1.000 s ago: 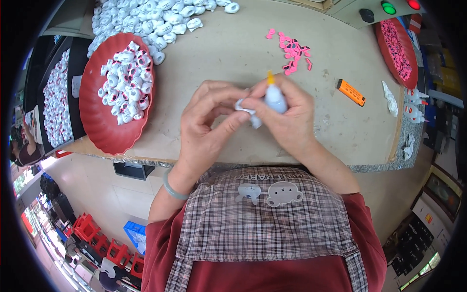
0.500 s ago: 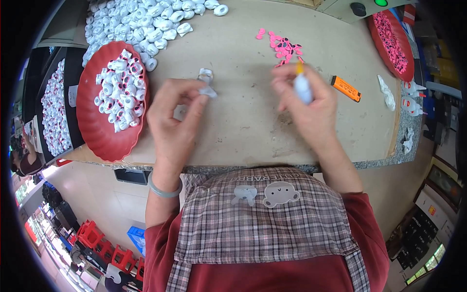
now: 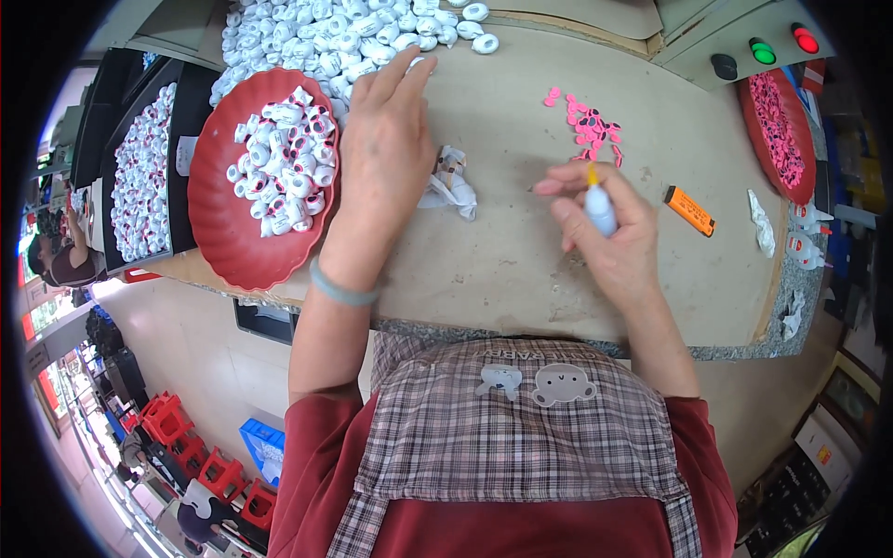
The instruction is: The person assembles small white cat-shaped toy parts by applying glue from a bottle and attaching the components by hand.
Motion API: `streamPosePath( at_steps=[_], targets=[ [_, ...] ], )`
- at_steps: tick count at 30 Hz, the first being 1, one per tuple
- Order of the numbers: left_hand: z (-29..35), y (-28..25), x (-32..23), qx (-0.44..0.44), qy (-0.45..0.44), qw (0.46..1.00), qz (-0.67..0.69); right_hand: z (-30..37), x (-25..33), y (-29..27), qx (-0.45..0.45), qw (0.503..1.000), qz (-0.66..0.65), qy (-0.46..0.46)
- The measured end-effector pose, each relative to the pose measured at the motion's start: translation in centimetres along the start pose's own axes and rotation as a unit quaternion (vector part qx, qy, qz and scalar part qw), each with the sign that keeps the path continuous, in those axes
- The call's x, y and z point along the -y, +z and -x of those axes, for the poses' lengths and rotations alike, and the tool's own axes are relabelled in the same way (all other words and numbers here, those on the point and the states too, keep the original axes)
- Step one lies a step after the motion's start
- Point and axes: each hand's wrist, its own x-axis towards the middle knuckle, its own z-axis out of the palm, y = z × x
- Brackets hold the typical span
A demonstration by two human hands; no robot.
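nearest is the plaid apron point(image 3: 521, 446), just below the stone-edged worktop point(image 3: 502, 288). the right hand point(image 3: 625, 249) is curled around a small white bottle point(image 3: 600, 214), its yellow nozzle pointing up and away, while the index finger sticks out to the left. left of it, well apart from both hands' fingertips, a crumpled white tissue point(image 3: 456, 195) lies on the worktop with something brownish on it. to the right of the bottle lies a flat orange block point(image 3: 690, 212). at the left, a scalloped red dish point(image 3: 219, 228) holds white pieces with dark and pink marks point(image 3: 284, 172). the left hand point(image 3: 389, 149), fingers extended and loosely spread, grips nothing visible; its fingertips are at the edge of a heap of white pieces point(image 3: 307, 42), though i cannot tell if they touch. small pink pieces point(image 3: 595, 126) lie scattered beyond the right hand.
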Motion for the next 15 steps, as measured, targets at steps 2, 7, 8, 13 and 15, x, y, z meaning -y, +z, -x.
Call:
streamPosePath(
  at_steps=[2, 7, 8, 13, 15],
  targets=[
    [-0.3, 1.5, 0.4, 0.032, -0.018, 0.997, -0.070, 0.1, -0.1, 0.7, 0.058, 0.995, 0.059, -0.055],
    [-0.6, 1.9, 0.8, 0.035, 0.001, 0.994, -0.102, -0.5, 0.3, 2.4, 0.166, 0.972, 0.115, -0.119],
    [-0.6, 1.8, 0.8, 0.039, -0.006, 0.994, -0.101, -0.8, 0.1, 2.7, 0.165, 0.972, 0.116, -0.119],
    [0.1, 1.8, 0.9, 0.053, -0.034, 0.995, -0.079, -1.5, 0.3, 3.1, 0.236, 0.963, 0.125, -0.042],
    [0.6, 1.5, 0.9, 0.066, -0.046, 0.994, -0.071, -1.3, 0.1, 2.6, 0.214, 0.973, 0.082, -0.037]
  ],
)
